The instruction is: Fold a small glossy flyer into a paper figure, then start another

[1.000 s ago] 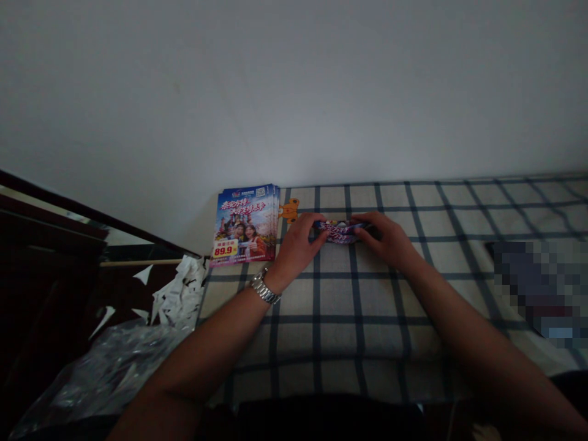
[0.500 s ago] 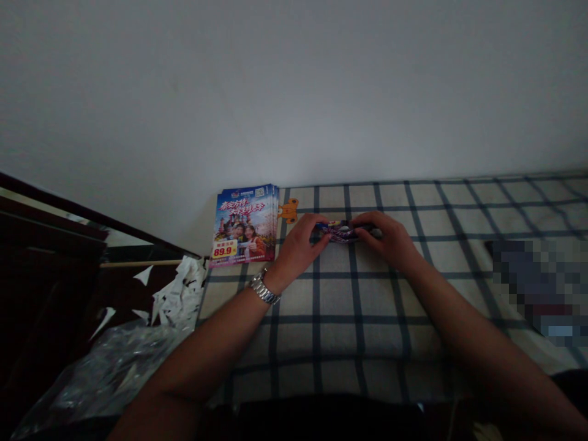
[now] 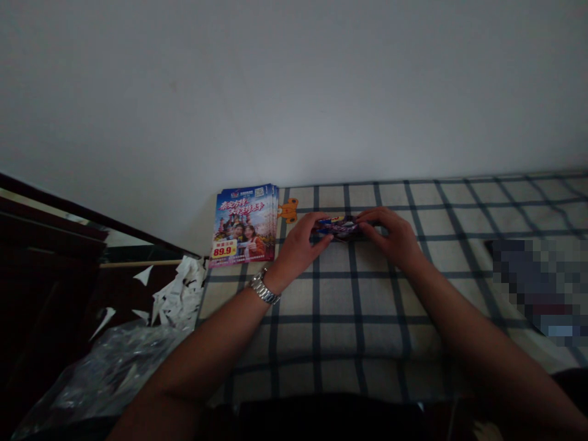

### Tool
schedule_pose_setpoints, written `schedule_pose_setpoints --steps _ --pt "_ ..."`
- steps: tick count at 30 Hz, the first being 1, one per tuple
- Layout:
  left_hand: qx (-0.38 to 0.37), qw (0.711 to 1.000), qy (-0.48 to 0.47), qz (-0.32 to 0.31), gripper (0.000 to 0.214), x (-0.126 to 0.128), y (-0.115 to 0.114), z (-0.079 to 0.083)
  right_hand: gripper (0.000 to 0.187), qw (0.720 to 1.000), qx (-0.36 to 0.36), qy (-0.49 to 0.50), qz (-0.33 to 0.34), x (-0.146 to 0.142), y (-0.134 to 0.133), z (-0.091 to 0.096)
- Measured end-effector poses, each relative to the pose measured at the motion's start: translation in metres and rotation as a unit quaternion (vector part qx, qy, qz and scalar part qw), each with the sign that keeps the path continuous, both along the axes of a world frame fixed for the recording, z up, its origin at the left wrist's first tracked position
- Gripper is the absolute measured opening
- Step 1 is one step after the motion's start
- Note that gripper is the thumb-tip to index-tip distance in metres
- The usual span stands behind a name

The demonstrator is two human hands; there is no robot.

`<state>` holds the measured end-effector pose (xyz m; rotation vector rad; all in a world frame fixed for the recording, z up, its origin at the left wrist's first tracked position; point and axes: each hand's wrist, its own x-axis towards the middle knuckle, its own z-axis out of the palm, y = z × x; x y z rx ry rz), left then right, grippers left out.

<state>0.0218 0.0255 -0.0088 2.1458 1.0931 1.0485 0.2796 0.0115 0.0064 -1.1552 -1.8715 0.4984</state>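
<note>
Between my two hands is a small folded piece of printed paper, dark purple with some blue and yellow, much like the flyers at the left. My left hand, with a metal watch on its wrist, pinches the paper's left end between thumb and fingers. At the other end, the thumb and fingers of my right hand close on it. Part of the paper is hidden behind my fingers. A stack of colourful flyers lies left of my left hand, against the wall.
A checked cloth covers the surface under my hands. An orange bear figure is beside the flyers. Torn white paper and a clear plastic bag lie at the lower left. A blurred-out dark object is at the right.
The folded paper has tilted, so more of its printed face shows between my hands. My right hand has shifted slightly on its end; my left hand keeps nearly the same place.
</note>
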Motion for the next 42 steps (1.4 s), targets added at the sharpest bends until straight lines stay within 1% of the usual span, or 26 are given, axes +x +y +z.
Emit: schedule_pose_setpoints --steps 3,5,10,13,16,19,25,29,32,38,42 --pt "-0.012 1.0 -0.015 0.0 0.051 0.0004 0.0002 -0.0006 0.014 1.0 0.002 0.018 -0.023 0.0017 0.001 -0.0025" --pt "-0.011 1.0 -0.023 -0.003 0.052 0.0005 0.0008 -0.001 0.016 0.999 -0.001 0.025 -0.038 0.0025 0.0016 -0.0047" --pt "-0.014 0.999 -0.037 -0.014 0.059 0.0005 0.0022 -0.0028 0.02 0.998 -0.026 0.045 -0.047 0.0039 0.0023 -0.0084" --pt "-0.012 0.999 -0.042 -0.011 0.06 0.0007 0.0022 -0.0042 0.023 0.996 -0.043 0.06 -0.056 0.0048 0.0022 -0.0075" --pt "-0.007 0.999 -0.037 -0.009 0.059 0.0009 0.0014 -0.0036 0.024 0.995 -0.046 0.067 -0.063 0.0054 0.0018 -0.0055" --pt "-0.005 1.0 -0.027 -0.013 0.058 0.0008 0.0005 -0.0008 0.02 0.997 -0.028 0.05 -0.049 0.0054 0.0013 -0.0037" --pt "-0.009 1.0 -0.014 -0.002 0.055 0.0007 -0.0012 0.0026 0.008 1.0 0.017 0.013 0.008 0.0025 0.0002 -0.0004" --pt "-0.004 1.0 -0.008 0.002 0.053 0.0007 -0.0018 0.0026 0.006 1.0 0.028 -0.006 0.012 0.0015 0.0004 -0.0001" --pt "0.006 1.0 0.004 0.0 0.05 0.0005 -0.0011 0.0019 0.006 0.999 0.028 -0.018 0.015 0.0015 0.001 -0.0013" --pt "0.05 0.998 0.023 -0.012 0.037 -0.0001 0.0001 0.0018 0.007 0.999 0.017 -0.026 0.029 0.0006 0.0007 -0.0015" --pt "0.039 0.999 0.036 -0.013 0.028 -0.0002 -0.0003 0.0029 0.014 0.999 -0.005 -0.042 0.024 0.0004 0.0001 -0.0021"
